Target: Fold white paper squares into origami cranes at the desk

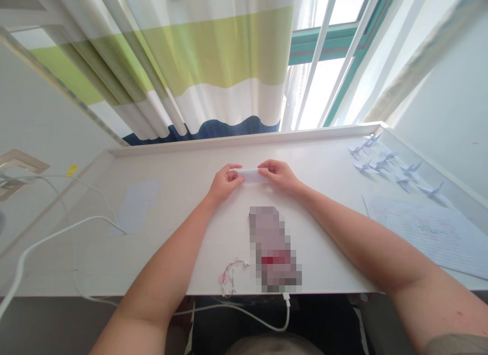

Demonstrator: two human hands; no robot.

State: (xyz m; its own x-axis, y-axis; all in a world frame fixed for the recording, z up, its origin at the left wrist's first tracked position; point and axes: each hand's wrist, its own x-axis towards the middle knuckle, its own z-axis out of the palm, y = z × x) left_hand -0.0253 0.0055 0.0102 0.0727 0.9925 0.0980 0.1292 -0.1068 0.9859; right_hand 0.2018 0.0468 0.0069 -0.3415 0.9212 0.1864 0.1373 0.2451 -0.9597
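Note:
A small piece of white paper (250,175), apparently folded, is stretched between my hands above the middle of the white desk. My left hand (225,181) pinches its left end between thumb and fingers. At the other end, my right hand (279,175) grips the paper with thumb and index finger. Nearer to me lies a phone (272,243), blurred out by blocks, with a beaded charm strap (229,277) beside it. How the paper's underside is folded stays hidden.
Several folded paper cranes (381,164) stand at the back right, above written sheets (427,228). White paper strips (137,207) lie at left. A white cable (57,234) crosses the left side; a charging plug (285,298) hangs at the front edge. Curtains (213,50) hang behind the desk.

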